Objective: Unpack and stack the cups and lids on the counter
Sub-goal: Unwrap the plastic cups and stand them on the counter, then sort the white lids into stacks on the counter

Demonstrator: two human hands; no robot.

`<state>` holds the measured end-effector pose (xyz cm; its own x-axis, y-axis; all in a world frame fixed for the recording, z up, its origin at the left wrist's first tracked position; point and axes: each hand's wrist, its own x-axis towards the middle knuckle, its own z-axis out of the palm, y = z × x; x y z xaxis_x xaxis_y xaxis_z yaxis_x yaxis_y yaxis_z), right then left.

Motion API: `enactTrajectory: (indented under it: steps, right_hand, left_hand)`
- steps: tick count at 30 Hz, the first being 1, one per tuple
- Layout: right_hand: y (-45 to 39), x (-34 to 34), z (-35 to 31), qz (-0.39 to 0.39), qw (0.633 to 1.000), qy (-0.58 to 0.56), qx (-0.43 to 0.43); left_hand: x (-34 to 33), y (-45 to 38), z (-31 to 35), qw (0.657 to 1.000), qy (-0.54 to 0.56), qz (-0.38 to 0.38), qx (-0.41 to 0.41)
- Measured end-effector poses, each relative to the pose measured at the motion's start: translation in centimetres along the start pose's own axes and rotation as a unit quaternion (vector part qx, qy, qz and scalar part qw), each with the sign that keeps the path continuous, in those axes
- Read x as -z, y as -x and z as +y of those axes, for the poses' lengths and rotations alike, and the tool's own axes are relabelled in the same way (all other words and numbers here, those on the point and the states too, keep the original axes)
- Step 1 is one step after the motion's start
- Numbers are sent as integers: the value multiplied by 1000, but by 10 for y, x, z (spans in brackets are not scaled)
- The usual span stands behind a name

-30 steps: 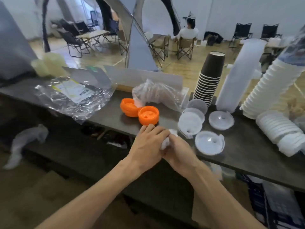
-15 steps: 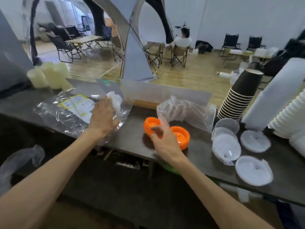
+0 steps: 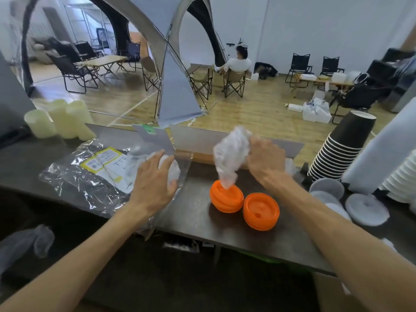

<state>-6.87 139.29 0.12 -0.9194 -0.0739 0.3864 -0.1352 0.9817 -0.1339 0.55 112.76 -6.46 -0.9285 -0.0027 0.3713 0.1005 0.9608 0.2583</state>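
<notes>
Two orange lids (image 3: 244,202) sit between clear wrapper (image 3: 90,174) and black cups (image 3: 342,147).

Can't see my right hand's (image 3: 265,159) fingertips, they're buried behind the crumpled wrap (image 3: 231,154). White cup stack (image 3: 403,176) further right is chopped off by the edge.

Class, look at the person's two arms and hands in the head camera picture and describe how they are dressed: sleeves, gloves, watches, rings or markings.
Both forearms are bare from the bottom edge of the picture up to the wrists; no sleeve shows. The left hand and the right hand wear no gloves. No watch, bracelet or ring is visible on either, and no markings show. The upper arms lie outside the picture.
</notes>
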Motion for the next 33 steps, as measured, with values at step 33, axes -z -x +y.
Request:
enactTrajectory:
  steps: [33]
  right_hand:
    - [214,37,282,-131,970,-161,-123]
  left_hand:
    - [-73,31,320,936,149,-108,-299]
